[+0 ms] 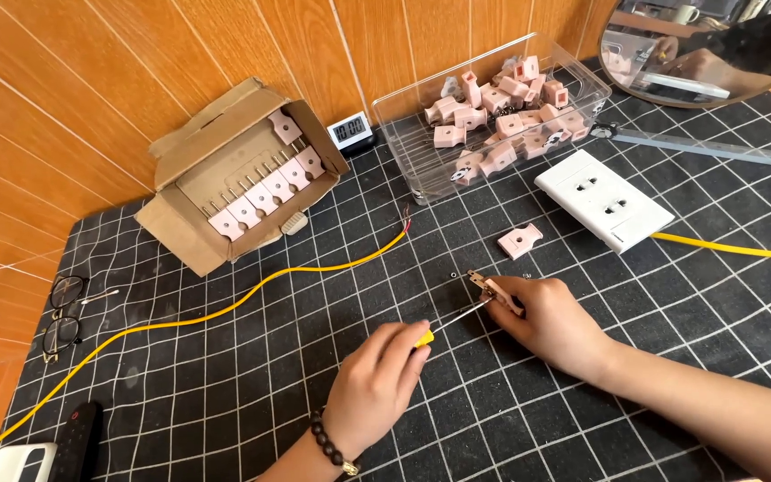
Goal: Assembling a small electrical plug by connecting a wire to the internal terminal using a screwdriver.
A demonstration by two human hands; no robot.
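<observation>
Fingers (503, 295) of the right hand (551, 326) are pinched on a small pink plug part (493, 290), pressing it down against the desk (225, 393). Fingers of the left hand (377, 384) are curled shut around the yellow handle of a screwdriver (443, 323), whose thin shaft runs up to the part's near end.

Judging by its look, the part is light, hard plastic with a brass piece showing at its far tip; it is small and smooth, so it would likely skid or twist unless held by its flat sides, close to the screw. The screwdriver is slim and stiff, best gripped at the handle.

Just beyond the right fingers lies a loose pink cover (519, 241); farther out are a white socket plate (604, 201) and a clear box (493, 112) of pink parts. Beyond the left fingers, a yellow wire (225, 312) crosses the desk toward a cardboard box (243, 174).
</observation>
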